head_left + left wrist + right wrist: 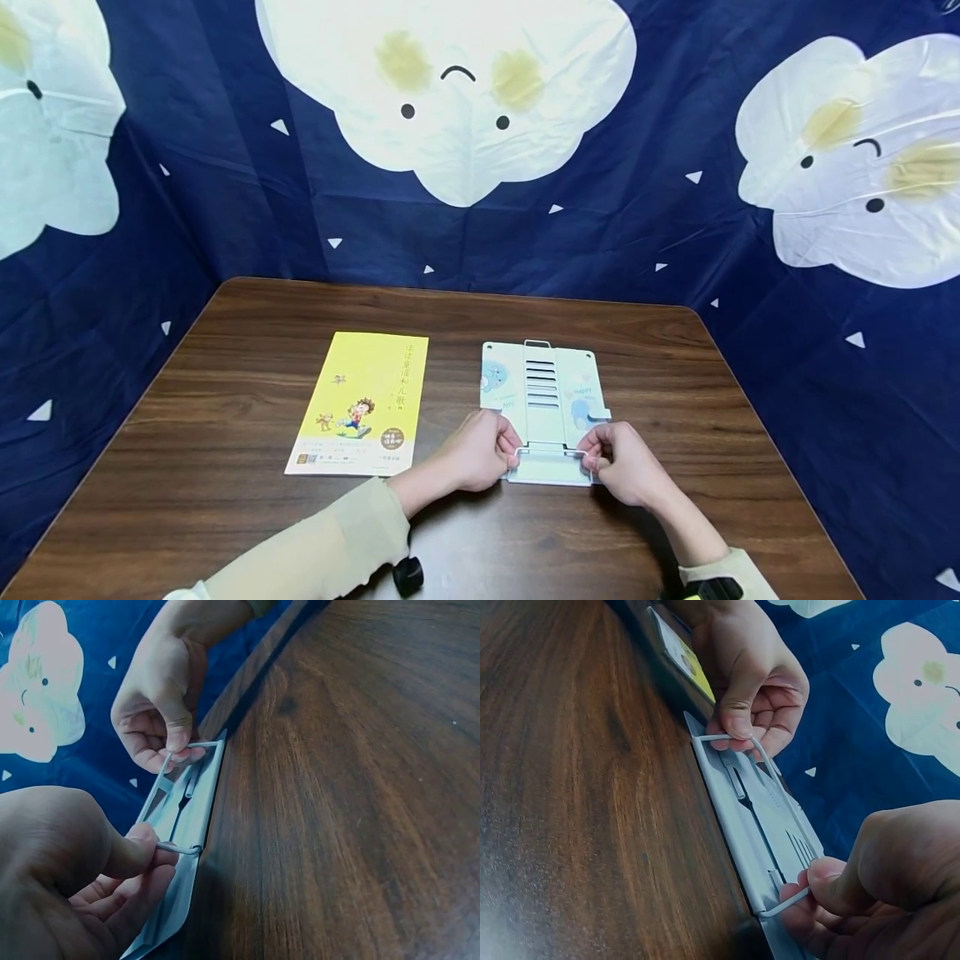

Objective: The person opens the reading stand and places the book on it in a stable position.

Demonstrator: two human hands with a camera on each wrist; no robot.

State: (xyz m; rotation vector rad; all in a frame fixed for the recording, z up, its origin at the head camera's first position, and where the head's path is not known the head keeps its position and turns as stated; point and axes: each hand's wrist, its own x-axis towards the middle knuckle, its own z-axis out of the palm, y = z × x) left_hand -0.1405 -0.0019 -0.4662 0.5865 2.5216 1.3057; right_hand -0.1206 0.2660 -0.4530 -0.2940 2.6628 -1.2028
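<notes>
A pale blue-white book stand (581, 379) with cartoon prints and a slotted middle strip lies flat on the table. Its wire support (786, 796) is raised at an angle from the plate's near edge. On one side, my left hand (477, 452) pinches the wire between thumb and fingers; the left wrist view shows this grip close up. My right hand (624, 463) pinches the wire's opposite side the same way, seen low in the right wrist view. Part of the plate is hidden behind the fingers.
Left of the stand lies a yellow children's book (367, 367), cover up. Both rest on a dark wood-grain table (247, 400). A navy cloth (217, 192) with white clouds hangs around the table's back and sides.
</notes>
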